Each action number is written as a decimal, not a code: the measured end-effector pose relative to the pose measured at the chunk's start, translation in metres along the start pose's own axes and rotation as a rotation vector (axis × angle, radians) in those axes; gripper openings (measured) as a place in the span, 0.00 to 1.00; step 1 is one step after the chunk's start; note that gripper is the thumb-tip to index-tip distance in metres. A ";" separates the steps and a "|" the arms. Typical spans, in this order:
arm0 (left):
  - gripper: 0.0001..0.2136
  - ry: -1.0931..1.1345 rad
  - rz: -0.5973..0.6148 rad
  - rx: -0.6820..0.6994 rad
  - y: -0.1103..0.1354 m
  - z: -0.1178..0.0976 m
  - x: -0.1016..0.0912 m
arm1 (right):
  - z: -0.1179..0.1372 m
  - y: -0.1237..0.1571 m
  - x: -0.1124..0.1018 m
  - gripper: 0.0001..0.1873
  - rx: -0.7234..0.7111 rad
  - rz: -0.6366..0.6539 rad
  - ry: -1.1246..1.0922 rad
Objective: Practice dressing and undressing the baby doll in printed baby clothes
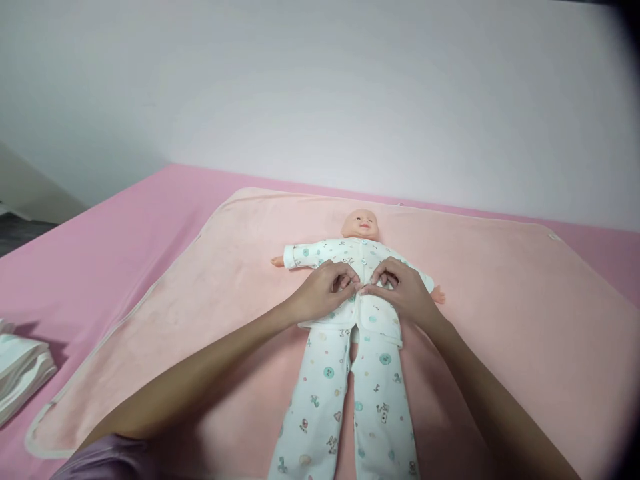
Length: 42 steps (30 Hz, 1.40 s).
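A baby doll lies on its back with its arms spread out. It wears a white printed jacket and matching printed trousers. At the middle of the jacket front, my left hand pinches one edge between thumb and fingers. My right hand pinches the other edge, and the fingertips of both hands meet there. Two buttons show higher up, one at the neck and a second button on the chest. Below my hands the jacket's front edges part slightly. My fingers hide whatever fastening lies between them.
Under the doll is a pale pink blanket with a light border, spread over a pink sheet. Folded white cloth rests at the left edge. A plain pale wall rises behind the bed.
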<state>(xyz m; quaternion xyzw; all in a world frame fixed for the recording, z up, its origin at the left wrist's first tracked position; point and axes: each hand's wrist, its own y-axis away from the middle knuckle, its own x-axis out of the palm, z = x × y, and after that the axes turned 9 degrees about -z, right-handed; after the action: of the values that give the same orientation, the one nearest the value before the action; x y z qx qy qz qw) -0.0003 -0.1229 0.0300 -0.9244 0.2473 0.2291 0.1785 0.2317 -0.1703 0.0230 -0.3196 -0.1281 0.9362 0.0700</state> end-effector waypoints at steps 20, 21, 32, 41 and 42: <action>0.16 0.079 -0.007 -0.200 -0.053 0.019 -0.002 | 0.003 -0.033 0.004 0.14 0.051 0.074 -0.049; 0.16 0.093 -0.005 -0.192 -0.053 0.019 -0.001 | 0.003 -0.034 0.004 0.14 0.057 0.060 -0.043; 0.15 0.086 -0.068 -0.146 -0.047 0.018 0.008 | 0.020 -0.001 0.046 0.19 -0.187 -0.316 0.488; 0.13 -0.130 -0.200 -0.243 -0.079 0.015 0.006 | 0.002 -0.060 0.021 0.14 0.089 -0.190 0.228; 0.12 -0.149 -0.197 -0.245 -0.084 0.016 0.007 | -0.003 -0.067 0.021 0.15 0.141 -0.158 0.188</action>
<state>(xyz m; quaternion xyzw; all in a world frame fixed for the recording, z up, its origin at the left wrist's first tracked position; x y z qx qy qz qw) 0.0450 -0.0500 0.0311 -0.9394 0.1117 0.3069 0.1041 0.2201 -0.1007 0.0276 -0.3891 -0.0795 0.9004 0.1776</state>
